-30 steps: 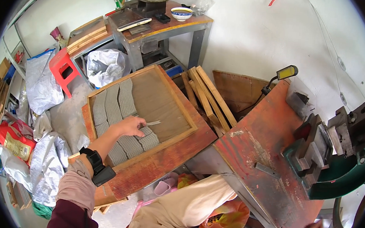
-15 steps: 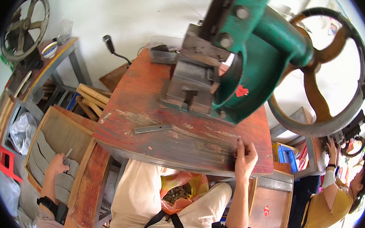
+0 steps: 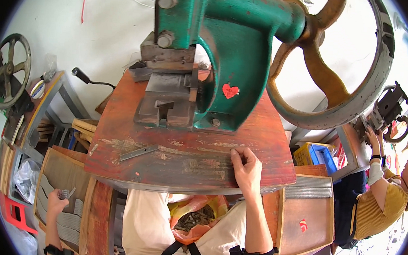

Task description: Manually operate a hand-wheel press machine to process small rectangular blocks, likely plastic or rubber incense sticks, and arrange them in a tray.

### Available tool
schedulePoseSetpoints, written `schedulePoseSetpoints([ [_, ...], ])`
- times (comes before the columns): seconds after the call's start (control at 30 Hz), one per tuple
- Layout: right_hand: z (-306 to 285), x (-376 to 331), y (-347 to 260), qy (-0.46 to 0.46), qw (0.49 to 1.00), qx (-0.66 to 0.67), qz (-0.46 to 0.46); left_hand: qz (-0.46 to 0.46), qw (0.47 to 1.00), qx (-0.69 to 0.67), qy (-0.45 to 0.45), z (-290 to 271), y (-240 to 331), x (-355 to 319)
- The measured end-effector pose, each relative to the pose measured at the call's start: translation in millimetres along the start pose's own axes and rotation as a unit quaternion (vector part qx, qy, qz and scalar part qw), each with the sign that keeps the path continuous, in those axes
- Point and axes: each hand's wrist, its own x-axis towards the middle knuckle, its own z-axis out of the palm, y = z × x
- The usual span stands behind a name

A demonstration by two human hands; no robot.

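My left hand [image 3: 56, 204] is closed on a few thin grey metal strips [image 3: 65, 194], over a wooden tray [image 3: 67, 165] at the lower left. Rows of similar wavy-edged grey strips [image 3: 68, 221] lie in that tray. On the front right of the red-brown worktable [image 3: 196, 163] rests my right hand [image 3: 247, 171], fingers curled in, with nothing visible between them. A flat metal bar [image 3: 138, 152] lies on the tabletop, left of that hand. Behind stands a green hand press [image 3: 238, 58] with a slotted steel die block [image 3: 164, 111] below its ram.
The press's big handwheel [image 3: 329, 84] overhangs the right side. An orange-yellow bag [image 3: 207, 202] of small metal pieces sits between my legs. Another wooden tray [image 3: 300, 240] with metal strips stands right. Farther right, a co-worker [image 3: 382, 208] works at another press [image 3: 390, 111].
The view has swung, so the press and table appear farther left. My left hand, with strips, seems lifted slightly from the tray. My right hand has shifted a little left along the tabletop.
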Motion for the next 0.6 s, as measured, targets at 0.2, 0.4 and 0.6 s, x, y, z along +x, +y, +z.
schedulePoseSetpoints([
  [0.2, 15.6, 0.3, -14.6, -0.016, 0.992, -0.106, -0.069, 0.12, 0.952, -0.272, -0.067, -67.6, 175.8, -38.4],
  [0.4, -21.0, -4.8, 9.9, -0.016, 0.989, 0.149, -0.007, 0.587, 0.764, -0.059, -0.261, 4.4, 448.3, -38.1],
  [0.6, -65.8, 5.0, 7.1, -0.12, 0.97, 0.059, -0.204, 0.673, 0.683, 0.056, -0.276, 88.5, 581.3, -57.0],
])
